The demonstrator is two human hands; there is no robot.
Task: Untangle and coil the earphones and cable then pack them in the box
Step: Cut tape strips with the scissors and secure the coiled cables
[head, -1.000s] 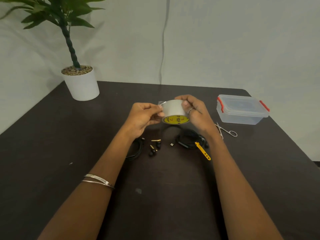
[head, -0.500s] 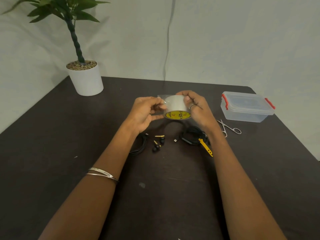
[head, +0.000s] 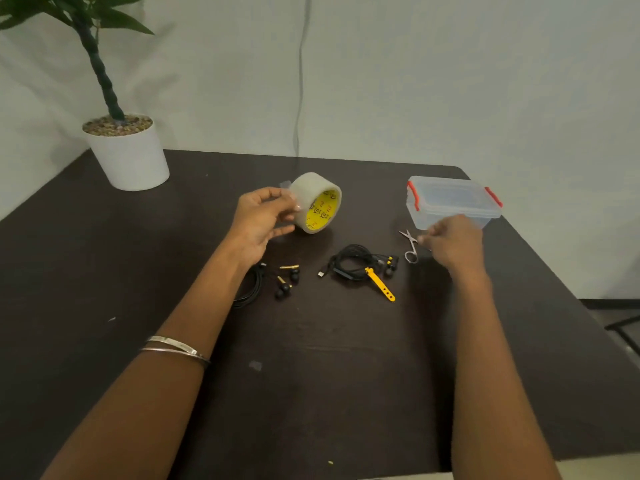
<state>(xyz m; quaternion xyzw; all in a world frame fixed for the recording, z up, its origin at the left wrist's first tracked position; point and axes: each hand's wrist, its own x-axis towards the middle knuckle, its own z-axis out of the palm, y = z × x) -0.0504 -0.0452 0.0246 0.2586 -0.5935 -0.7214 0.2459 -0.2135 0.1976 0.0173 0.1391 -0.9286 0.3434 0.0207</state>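
Observation:
My left hand (head: 258, 220) holds a roll of clear tape (head: 316, 203) with a yellow core, lifted above the table's middle. Below it lie black earphones with gold stems (head: 286, 281); their coiled cord (head: 250, 287) is partly hidden by my left forearm. A black cable bundle (head: 356, 263) with a yellow strap (head: 380, 288) lies to the right. The clear box (head: 453, 202) with red clips stands shut at the back right. My right hand (head: 452, 242) hovers in front of the box, its curled fingertips at the small scissors (head: 412, 249) lying on the table.
A white pot with a green plant (head: 128, 155) stands at the back left corner of the dark table (head: 311, 393). A thin wire (head: 300, 81) hangs down the wall behind. The table's right edge runs close to the box.
My right hand has let go of the tape roll and moved right to the scissors. My left hand now holds the roll alone, tilted so its yellow core faces me.

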